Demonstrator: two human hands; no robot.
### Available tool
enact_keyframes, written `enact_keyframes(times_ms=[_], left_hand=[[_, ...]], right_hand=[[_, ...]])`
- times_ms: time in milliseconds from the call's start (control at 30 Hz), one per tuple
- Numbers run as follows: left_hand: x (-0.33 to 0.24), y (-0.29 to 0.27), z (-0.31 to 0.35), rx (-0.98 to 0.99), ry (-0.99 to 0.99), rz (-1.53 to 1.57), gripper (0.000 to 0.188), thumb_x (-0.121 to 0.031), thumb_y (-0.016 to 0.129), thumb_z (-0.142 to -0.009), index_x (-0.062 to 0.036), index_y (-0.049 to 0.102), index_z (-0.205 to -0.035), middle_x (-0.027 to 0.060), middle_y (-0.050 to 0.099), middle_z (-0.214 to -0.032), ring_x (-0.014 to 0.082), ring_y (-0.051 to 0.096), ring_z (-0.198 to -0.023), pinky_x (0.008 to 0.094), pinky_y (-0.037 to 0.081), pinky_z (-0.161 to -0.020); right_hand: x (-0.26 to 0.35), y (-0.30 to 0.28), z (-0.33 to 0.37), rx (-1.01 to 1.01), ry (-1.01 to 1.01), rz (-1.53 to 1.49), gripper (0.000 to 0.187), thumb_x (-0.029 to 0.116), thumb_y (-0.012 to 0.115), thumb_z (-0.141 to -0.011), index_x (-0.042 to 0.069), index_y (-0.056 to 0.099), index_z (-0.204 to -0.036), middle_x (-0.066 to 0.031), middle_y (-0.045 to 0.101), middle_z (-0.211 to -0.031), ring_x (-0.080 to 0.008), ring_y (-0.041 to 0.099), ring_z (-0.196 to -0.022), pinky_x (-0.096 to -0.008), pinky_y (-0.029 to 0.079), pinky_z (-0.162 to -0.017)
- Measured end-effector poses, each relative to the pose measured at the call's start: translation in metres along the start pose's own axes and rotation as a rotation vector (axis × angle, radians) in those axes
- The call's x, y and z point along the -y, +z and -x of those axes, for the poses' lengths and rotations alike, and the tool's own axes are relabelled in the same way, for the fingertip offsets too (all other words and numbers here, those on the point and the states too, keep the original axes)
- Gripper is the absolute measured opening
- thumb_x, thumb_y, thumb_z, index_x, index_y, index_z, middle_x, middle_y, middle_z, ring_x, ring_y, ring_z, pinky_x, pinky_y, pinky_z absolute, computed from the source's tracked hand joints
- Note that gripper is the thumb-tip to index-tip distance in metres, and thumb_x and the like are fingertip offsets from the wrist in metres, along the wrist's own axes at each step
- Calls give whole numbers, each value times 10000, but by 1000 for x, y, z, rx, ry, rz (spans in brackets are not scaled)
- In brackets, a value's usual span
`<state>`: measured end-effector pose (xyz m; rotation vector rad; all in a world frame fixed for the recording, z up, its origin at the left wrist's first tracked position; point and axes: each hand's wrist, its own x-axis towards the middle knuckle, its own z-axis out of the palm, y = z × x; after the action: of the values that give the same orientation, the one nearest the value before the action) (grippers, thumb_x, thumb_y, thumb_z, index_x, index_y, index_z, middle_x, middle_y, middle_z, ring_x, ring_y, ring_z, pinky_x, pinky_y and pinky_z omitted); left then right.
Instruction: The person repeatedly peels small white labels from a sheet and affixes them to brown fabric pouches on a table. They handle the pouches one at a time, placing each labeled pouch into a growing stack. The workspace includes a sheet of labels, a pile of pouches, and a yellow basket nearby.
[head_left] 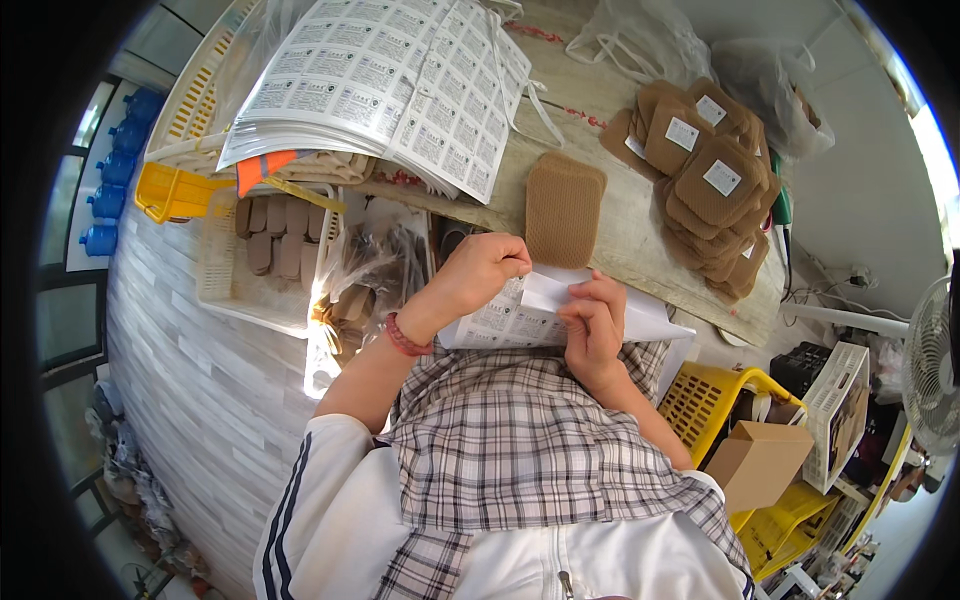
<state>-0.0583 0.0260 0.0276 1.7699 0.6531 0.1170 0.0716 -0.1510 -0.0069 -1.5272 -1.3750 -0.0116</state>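
Observation:
A sheet of printed labels (505, 325) lies tilted over my lap at the table's near edge, its upper part folded back to show plain white. Closed in a pinch, my left hand (480, 275), with a red band on its wrist, is at the sheet's upper edge. My right hand (594, 330) grips the folded part, fingers curled over it. Just beyond the hands, a small stack of brown textured pads (564, 210) with rounded corners rests on the table. Farther right sits a heap of similar brown pads (715, 190), several bearing white labels.
A thick pile of label sheets (400, 85) covers the table's left part. Left below it, a white crate (265, 290) holds brown pieces. Clear plastic bags (770, 95) lie at the far right. A yellow basket (700, 405), a cardboard box (760, 465) and a fan (930, 365) stand at right.

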Motion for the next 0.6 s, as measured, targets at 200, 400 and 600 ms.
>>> enact_keyframes(times_ms=[200,400,600], left_hand=[[-4,7,-2,-221,256,-496,67,-36,599,-888,24,629,-881,152,668,-1074,280,631,-966,362,500,-828],[-3,31,-12,-317,600,-561,71,-13,555,-860,53,581,-861,268,584,-1277,449,515,-1279,493,434,-1074],[5,35,-17,-283,561,-555,95,-7,526,-865,72,574,-887,281,570,-1290,453,488,-1312,516,406,-1110]], right_hand=[[4,-28,-28,-150,453,-434,29,55,618,-973,34,602,-962,-52,594,-958,-166,563,-930,-328,486,-864],[-70,-13,-84,-4,699,-525,56,67,598,-1001,16,589,-978,6,581,-843,-84,536,-789,-239,457,-752],[-89,11,-85,85,649,-263,16,26,616,-965,13,607,-968,-24,627,-833,-110,550,-747,-264,476,-709]])
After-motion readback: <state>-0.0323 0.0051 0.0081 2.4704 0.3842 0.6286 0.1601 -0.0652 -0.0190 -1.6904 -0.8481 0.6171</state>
